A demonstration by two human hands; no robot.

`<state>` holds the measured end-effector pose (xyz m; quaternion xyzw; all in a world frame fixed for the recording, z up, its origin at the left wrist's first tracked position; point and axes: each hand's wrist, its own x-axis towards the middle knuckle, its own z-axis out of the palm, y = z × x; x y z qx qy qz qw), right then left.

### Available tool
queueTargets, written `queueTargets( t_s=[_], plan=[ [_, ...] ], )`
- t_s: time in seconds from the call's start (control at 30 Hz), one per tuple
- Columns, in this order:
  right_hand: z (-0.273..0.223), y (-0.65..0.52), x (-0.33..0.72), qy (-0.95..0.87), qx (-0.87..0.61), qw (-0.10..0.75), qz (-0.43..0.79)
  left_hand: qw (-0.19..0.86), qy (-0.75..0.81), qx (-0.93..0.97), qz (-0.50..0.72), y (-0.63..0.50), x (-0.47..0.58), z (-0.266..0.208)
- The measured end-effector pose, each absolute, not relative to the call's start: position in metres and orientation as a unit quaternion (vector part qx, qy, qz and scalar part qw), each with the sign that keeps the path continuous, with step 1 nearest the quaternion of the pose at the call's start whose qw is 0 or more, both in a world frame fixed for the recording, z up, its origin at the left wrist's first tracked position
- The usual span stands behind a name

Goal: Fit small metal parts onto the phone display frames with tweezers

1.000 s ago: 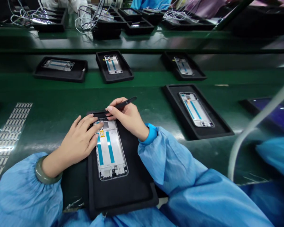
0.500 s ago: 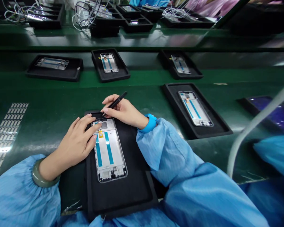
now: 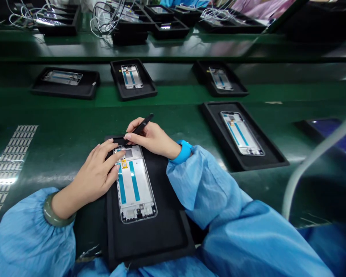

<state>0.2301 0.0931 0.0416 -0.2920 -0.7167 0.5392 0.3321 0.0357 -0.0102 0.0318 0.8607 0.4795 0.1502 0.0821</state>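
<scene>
A silver phone mid-frame (image 3: 144, 182) with two blue strips and a small yellow flex piece lies in a black foam tray (image 3: 152, 242) in front of me. My left hand (image 3: 95, 169) rests over its upper left edge, fingers stretched out and fingertips touching the frame. My right hand (image 3: 155, 139) pinches black tweezers (image 3: 143, 124) between thumb and fingers. They slant down to the top edge of the frame, where the tips are partly hidden. I cannot make out whether the tips hold anything.
More black trays with phone frames stand beyond, one near on the right (image 3: 242, 163) and one at back centre (image 3: 145, 90). A sheet of small labels (image 3: 17, 154) lies at left. Cables (image 3: 103, 19) and trays fill the upper shelf. A pale hose (image 3: 305, 165) curves at right.
The view has shifted slightly. The tweezers have tilted a little at the frame's top edge, while my left hand stays on the frame. A blue sleeve at the far right has mostly left view.
</scene>
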Motion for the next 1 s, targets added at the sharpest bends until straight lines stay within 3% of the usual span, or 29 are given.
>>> queueTargets(
  t_s=[0.47, 0.77, 0.9, 1.0],
  plan=[
    [0.043, 0.09, 0.231, -0.767, -0.318, 0.332, 0.448, 0.098, 0.475, 0.858, 0.17, -0.009, 0.036, 0.033],
    [0.045, 0.079, 0.23, -0.829, -0.312, 0.336, 0.319, 0.098, 0.483, 0.854, 0.164, -0.007, 0.036, 0.033],
    [0.045, 0.08, 0.23, -0.756, -0.336, 0.4, 0.395, 0.089, 0.486, 0.855, 0.157, -0.007, 0.037, 0.034],
    [0.043, 0.083, 0.229, -0.726, -0.332, 0.387, 0.461, 0.096, 0.484, 0.854, 0.166, -0.008, 0.037, 0.034]
  ],
)
